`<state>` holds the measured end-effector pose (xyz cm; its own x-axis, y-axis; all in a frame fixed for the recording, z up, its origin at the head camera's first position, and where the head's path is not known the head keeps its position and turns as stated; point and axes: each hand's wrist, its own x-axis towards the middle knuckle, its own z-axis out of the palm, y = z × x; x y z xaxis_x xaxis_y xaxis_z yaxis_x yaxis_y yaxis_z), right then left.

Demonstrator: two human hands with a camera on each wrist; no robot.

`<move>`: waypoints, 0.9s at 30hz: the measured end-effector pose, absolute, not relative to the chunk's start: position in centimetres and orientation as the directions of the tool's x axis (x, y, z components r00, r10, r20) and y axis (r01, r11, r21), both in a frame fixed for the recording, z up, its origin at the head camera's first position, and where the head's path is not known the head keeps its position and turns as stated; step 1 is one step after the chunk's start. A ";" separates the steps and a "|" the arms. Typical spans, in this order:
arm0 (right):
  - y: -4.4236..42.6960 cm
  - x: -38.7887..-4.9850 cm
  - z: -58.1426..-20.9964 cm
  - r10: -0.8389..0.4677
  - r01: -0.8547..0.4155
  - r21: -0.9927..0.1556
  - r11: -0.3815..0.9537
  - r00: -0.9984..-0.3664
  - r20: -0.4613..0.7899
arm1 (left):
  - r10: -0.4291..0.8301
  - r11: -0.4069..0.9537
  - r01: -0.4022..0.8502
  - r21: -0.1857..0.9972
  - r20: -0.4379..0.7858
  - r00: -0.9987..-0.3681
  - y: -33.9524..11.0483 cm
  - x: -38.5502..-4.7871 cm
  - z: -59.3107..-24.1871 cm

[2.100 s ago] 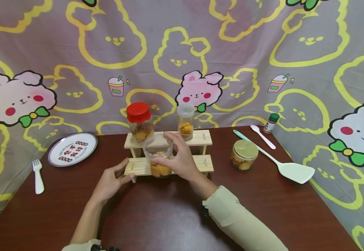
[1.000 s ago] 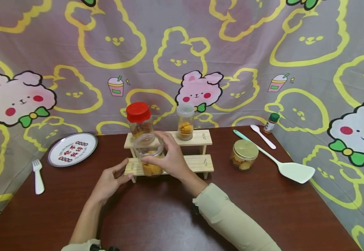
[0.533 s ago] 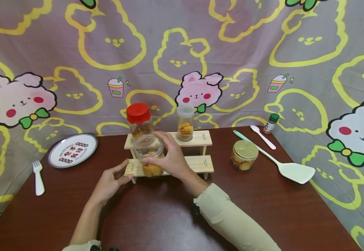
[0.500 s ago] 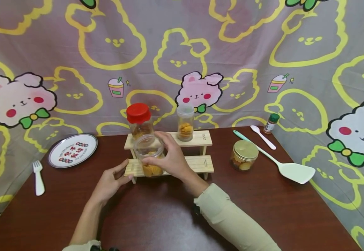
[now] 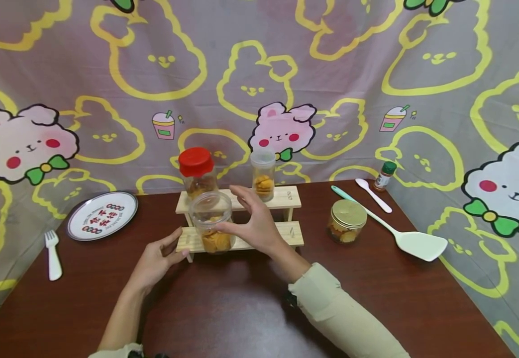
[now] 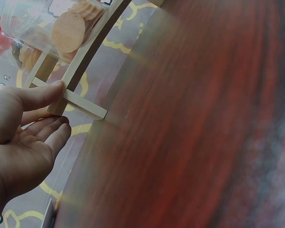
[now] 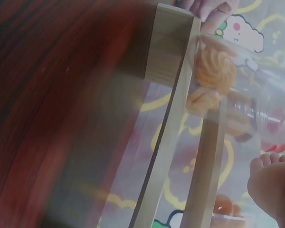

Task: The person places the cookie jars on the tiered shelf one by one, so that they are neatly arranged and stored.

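On the lower step of a two-step wooden shelf rack (image 5: 286, 232) stands a clear cookie jar (image 5: 212, 219), upright, with cookies in its bottom part. My right hand (image 5: 259, 223) is just right of it, fingers spread and thumb beside the wall. The right wrist view shows that hand (image 7: 273, 183) apart from the jar (image 7: 216, 71). My left hand (image 5: 156, 258) pinches the left end of the lower step; its thumb and fingers on the wood (image 6: 76, 71) show in the left wrist view. A red-lidded jar (image 5: 196, 169) and a slim clear-lidded jar (image 5: 263, 176) stand on the upper step.
Right of the rack are a gold-lidded jar (image 5: 348, 221), a white spatula (image 5: 420, 245), a white spoon (image 5: 373, 195) and a green-capped spice bottle (image 5: 384, 176). A plate (image 5: 102, 216) and a white fork (image 5: 53, 256) lie at left on the brown table (image 5: 241, 308).
The clear cookie jar moved left along the lower step with my right hand. Since half a second ago that hand has let go and drawn slightly right. My left hand stays on the rack.
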<state>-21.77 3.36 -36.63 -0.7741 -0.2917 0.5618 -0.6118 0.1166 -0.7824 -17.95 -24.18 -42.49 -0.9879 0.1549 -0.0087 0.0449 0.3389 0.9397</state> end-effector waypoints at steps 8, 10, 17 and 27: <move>5.7 -21.7 -36.4 -0.233 -0.640 -0.765 0.080 -0.758 0.609 | 0.159 0.335 0.054 0.941 0.001 -0.987 -24.3 -18.0 -42.6; 6.4 -21.7 -36.3 -0.216 -0.634 -0.770 0.071 -0.763 0.609 | 0.159 0.339 0.055 0.939 0.001 -0.987 -24.3 -18.0 -42.6; 8.8 -21.4 -36.1 -0.187 -0.605 -0.793 0.077 -0.790 0.584 | 0.163 0.338 0.060 0.939 0.005 -0.987 -24.2 -18.0 -42.5; 12.2 -20.8 -35.4 -0.121 -0.570 -0.806 0.161 -0.822 0.557 | 0.158 0.348 0.051 0.936 -0.005 -0.987 -24.2 -17.9 -42.6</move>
